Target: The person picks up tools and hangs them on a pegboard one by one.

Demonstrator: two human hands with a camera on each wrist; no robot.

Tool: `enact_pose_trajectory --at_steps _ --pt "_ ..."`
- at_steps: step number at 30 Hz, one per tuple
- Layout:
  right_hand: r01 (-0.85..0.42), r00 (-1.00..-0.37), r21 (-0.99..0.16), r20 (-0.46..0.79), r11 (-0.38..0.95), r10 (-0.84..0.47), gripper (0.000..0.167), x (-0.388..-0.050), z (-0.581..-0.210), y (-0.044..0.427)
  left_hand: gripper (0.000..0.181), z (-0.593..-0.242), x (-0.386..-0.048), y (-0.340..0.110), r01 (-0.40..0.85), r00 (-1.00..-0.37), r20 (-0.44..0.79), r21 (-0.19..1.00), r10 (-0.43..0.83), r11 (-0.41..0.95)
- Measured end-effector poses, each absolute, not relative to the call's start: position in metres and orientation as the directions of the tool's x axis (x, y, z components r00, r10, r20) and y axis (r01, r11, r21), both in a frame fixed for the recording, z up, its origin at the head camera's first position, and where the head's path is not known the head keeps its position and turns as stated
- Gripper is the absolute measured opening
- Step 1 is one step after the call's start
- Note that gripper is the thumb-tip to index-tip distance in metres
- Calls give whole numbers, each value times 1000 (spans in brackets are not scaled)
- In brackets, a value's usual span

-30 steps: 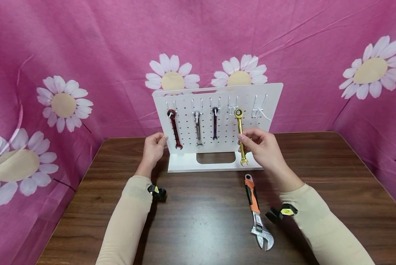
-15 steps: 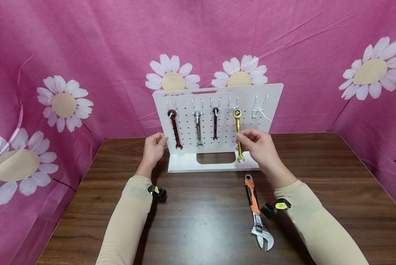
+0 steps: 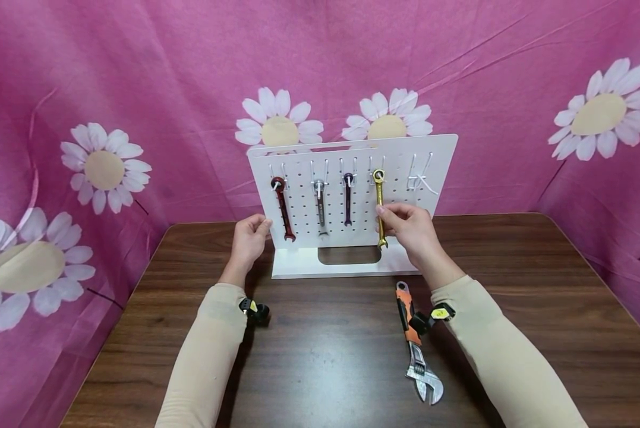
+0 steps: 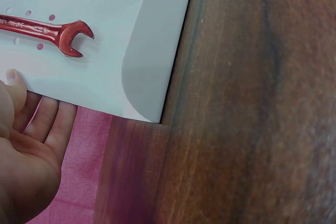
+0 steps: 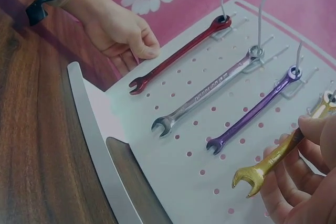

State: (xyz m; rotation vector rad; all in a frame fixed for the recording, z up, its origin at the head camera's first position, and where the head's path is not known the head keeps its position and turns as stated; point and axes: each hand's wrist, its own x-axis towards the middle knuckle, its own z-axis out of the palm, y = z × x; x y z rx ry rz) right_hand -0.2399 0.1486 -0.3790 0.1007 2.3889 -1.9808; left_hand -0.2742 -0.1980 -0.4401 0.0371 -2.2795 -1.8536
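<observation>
My right hand pinches a gold combination wrench by its shaft, open end down. The wrench's ring end is at the fourth hook of a white pegboard, and the hook shows in the ring. At the board's left edge my left hand grips it, thumb in front and fingers behind. Red, silver and purple wrenches hang on the hooks to the left. In the left wrist view only the red wrench's open end shows near my thumb.
An adjustable wrench with an orange and black handle lies on the wooden table, partly behind the right wrist camera. A bare hook sits at the board's right. Pink flowered cloth surrounds the table.
My right hand has moved left and slightly farther away, bringing the gold wrench's ring from in front of the board onto the fourth hook. The left hand has kept its hold.
</observation>
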Motion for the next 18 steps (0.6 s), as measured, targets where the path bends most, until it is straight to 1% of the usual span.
enact_pose_trajectory --at_steps 5,10,18 --pt "94 -995 -983 -88 159 46 47 -246 -384 146 22 -440 -273 -198 103 -980 139 967 -145 234" --pt "118 -992 -981 -110 154 58 44 -247 -387 145 21 -442 -273 -197 120 -976 159 962 -147 245" --pt "78 -995 -985 -67 156 75 39 -244 -393 150 22 -442 -274 -198 96 -979 134 967 -151 235"
